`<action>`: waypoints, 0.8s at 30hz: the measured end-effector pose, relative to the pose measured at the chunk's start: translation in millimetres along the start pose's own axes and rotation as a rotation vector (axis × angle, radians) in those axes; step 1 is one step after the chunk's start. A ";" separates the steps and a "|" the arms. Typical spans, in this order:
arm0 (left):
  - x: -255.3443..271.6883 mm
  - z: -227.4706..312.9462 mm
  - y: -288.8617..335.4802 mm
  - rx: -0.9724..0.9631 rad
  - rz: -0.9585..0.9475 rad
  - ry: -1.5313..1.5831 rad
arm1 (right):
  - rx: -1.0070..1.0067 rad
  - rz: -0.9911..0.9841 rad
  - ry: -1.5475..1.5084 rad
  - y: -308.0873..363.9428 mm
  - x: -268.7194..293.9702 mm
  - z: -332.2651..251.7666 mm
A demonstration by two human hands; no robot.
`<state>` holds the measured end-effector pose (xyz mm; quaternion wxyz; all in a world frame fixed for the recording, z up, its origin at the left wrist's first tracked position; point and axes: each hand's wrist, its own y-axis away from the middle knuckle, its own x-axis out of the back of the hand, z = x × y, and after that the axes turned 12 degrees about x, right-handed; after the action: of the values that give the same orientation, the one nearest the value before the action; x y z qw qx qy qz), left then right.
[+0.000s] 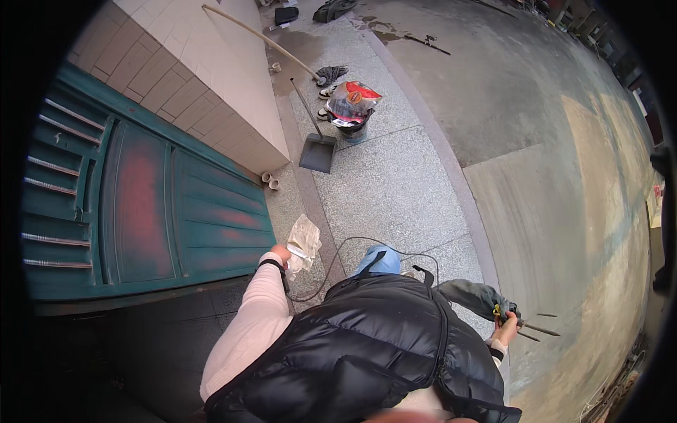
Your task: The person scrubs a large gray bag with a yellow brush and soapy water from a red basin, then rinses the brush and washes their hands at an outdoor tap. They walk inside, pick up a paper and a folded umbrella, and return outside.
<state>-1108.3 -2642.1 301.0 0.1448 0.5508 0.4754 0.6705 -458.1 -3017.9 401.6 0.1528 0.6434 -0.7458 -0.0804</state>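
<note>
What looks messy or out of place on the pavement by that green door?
A wet patch darkens the pavement near the top, like a spill. A mop leans askew against the tiled wall, beside a dustpan and a full bag. The left hand holds crumpled paper.

Dustpan (318, 151), mop (328, 72) — beside a green door (141, 211).

I see the left hand (281, 252) with its fingers closed on a crumpled bag (304, 240), the door (148, 204) just left of them. Ahead of those fingers a dustpan (317, 151) lies on the pavement (395, 190), a bucket (351, 116) beyond it, a mop (282, 51) leaning on the tiled wall (197, 77). Far right, my right hand (505, 328) grips pliers (518, 323) over the road (557, 211).
</note>
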 end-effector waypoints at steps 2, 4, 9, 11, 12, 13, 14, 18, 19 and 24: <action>2.4 18.8 14.1 0.114 -0.064 0.108 | -0.016 0.007 0.007 -40.2 -55.3 -22.3; 7.8 44.3 15.8 0.137 -0.040 0.091 | -0.039 -0.069 0.057 -77.4 -103.2 -43.6; 34.8 151.9 -25.4 0.046 -0.065 0.087 | -0.046 -0.001 -0.069 -138.2 -203.7 -86.5; 54.5 206.9 -42.1 0.071 -0.084 0.210 | -0.082 -0.004 -0.144 -153.2 -239.5 -110.3; 67.9 234.9 -48.3 0.098 -0.161 0.351 | -0.052 0.028 -0.147 -158.7 -258.8 -121.9; 79.9 266.1 -52.8 0.073 -0.049 0.402 | -0.054 0.001 -0.189 -163.7 -277.3 -135.1; 96.3 296.7 -55.9 0.025 -0.075 0.487 | -0.073 -0.004 -0.191 -168.9 -298.3 -147.1; 153.9 418.0 -70.1 -0.185 0.026 0.439 | -0.071 -0.019 -0.196 -205.9 -398.4 -185.8; 163.8 441.5 -74.3 -0.218 0.038 0.397 | -0.067 -0.039 -0.194 -217.3 -425.0 -190.7; 186.1 522.6 -101.8 -0.204 0.055 0.437 | -0.047 -0.110 -0.095 -285.6 -586.0 -203.8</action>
<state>-749.2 -2207.2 301.0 0.0751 0.3877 0.4102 0.8221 -50.0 -2470.9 429.8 0.1278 0.6750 -0.7137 -0.1365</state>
